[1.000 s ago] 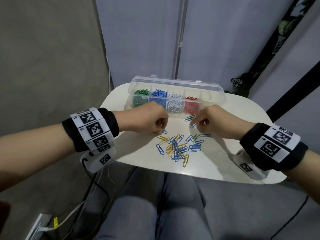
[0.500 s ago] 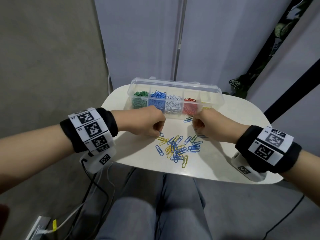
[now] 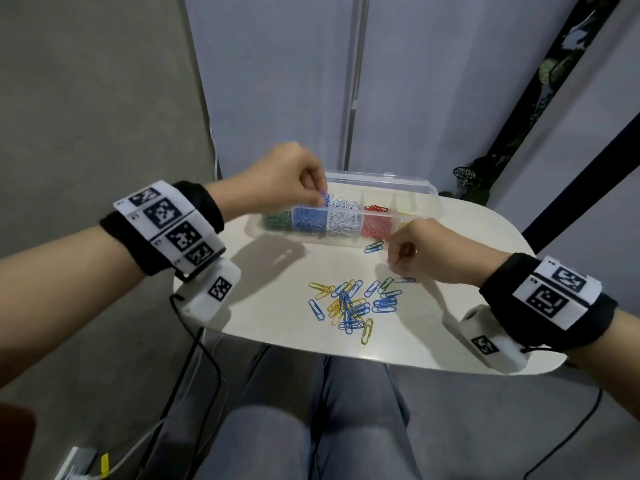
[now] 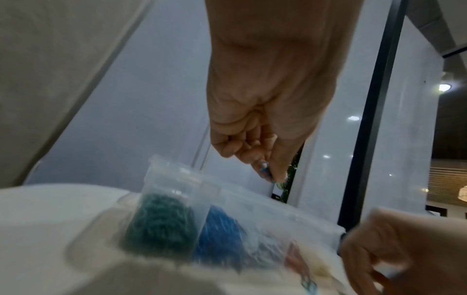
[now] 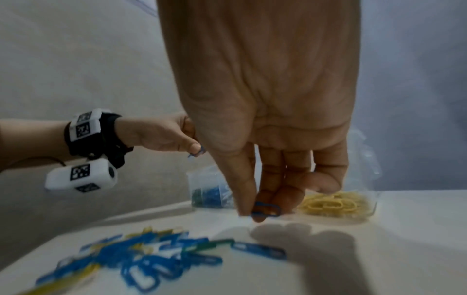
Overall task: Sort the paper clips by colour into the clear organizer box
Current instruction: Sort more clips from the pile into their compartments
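Observation:
The clear organizer box [image 3: 429, 199] stands at the table's far side with green, blue, white, red and yellow clips in separate compartments. My left hand [image 3: 294, 181] hovers over the blue compartment [image 3: 308, 221] and pinches a blue paper clip [image 3: 325, 199] [image 4: 265, 170]. My right hand [image 3: 412, 251] is just in front of the box's right part and pinches another blue paper clip [image 5: 266, 209] a little above the table. A loose pile of blue, yellow and green clips [image 3: 353, 306] lies near the front edge.
The small white table [image 3: 485, 230] has rounded edges; my knees in grey trousers [image 3: 311, 427] are under its near edge. Two clips [image 3: 374, 247] lie by the box front. Cables [image 3: 194, 358] hang at the table's left. A plant [image 3: 471, 181] stands behind on the right.
My left hand has risen from the pile to above the box's blue compartment with a blue clip. My right hand has lifted slightly from the table with its clip.

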Action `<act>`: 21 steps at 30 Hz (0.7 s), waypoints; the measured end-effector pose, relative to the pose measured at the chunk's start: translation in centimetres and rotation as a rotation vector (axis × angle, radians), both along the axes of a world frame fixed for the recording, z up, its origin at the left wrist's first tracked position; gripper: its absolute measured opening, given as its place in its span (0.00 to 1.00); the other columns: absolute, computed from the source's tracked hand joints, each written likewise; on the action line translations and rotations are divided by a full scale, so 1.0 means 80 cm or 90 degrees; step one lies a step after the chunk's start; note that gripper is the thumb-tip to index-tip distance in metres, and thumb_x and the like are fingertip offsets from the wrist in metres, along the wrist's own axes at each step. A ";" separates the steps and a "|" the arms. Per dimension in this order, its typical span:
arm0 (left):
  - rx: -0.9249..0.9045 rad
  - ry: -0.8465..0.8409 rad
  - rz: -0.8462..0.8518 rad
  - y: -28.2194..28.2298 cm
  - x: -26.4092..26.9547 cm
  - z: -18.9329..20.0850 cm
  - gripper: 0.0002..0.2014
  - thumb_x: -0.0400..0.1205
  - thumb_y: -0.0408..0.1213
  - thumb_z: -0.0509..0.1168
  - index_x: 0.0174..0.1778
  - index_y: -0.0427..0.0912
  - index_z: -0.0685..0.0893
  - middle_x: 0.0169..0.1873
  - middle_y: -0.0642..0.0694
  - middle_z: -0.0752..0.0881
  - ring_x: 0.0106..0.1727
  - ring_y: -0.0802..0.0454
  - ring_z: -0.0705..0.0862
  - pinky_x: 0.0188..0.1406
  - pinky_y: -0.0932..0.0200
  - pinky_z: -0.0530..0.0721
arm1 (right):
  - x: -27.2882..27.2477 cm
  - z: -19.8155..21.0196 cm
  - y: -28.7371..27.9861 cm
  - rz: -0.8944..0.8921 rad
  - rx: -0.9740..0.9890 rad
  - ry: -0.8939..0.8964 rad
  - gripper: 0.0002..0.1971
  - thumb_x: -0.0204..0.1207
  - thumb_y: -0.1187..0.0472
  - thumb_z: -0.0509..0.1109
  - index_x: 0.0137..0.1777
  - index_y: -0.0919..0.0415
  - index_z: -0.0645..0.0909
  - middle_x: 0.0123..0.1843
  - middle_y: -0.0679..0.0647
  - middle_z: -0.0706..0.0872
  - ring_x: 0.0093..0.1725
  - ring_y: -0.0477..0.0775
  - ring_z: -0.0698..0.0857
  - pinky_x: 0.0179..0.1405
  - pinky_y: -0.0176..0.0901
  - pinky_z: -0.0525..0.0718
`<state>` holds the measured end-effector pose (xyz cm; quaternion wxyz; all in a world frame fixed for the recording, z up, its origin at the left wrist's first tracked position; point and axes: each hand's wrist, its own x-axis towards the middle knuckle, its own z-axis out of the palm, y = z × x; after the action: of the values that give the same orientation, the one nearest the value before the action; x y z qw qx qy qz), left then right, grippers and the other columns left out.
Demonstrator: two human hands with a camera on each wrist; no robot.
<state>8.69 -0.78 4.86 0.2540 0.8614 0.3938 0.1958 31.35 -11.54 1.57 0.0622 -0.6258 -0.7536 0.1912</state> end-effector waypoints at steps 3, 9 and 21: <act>0.020 0.002 0.070 0.023 0.004 0.013 0.07 0.70 0.30 0.78 0.39 0.37 0.87 0.25 0.51 0.84 0.20 0.69 0.77 0.23 0.78 0.71 | 0.007 0.006 -0.007 -0.020 -0.035 0.025 0.06 0.65 0.72 0.76 0.36 0.61 0.87 0.35 0.54 0.89 0.32 0.48 0.81 0.33 0.34 0.80; 0.031 0.114 0.112 0.038 0.020 0.000 0.09 0.69 0.32 0.79 0.42 0.36 0.87 0.26 0.54 0.81 0.29 0.58 0.79 0.28 0.67 0.73 | 0.000 0.000 -0.016 -0.029 -0.041 -0.060 0.06 0.66 0.69 0.78 0.43 0.63 0.88 0.31 0.44 0.81 0.29 0.37 0.76 0.27 0.21 0.73; 0.101 -0.023 0.113 0.006 -0.006 0.007 0.04 0.75 0.35 0.74 0.42 0.39 0.88 0.31 0.50 0.85 0.28 0.61 0.76 0.27 0.79 0.69 | -0.012 0.000 -0.023 -0.005 -0.015 -0.137 0.04 0.69 0.68 0.70 0.37 0.59 0.84 0.34 0.50 0.80 0.35 0.51 0.76 0.28 0.33 0.69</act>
<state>8.21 -0.30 5.45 0.1734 0.8371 0.4470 0.2633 30.41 -13.41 1.60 -0.0256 -0.6463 -0.7511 0.1320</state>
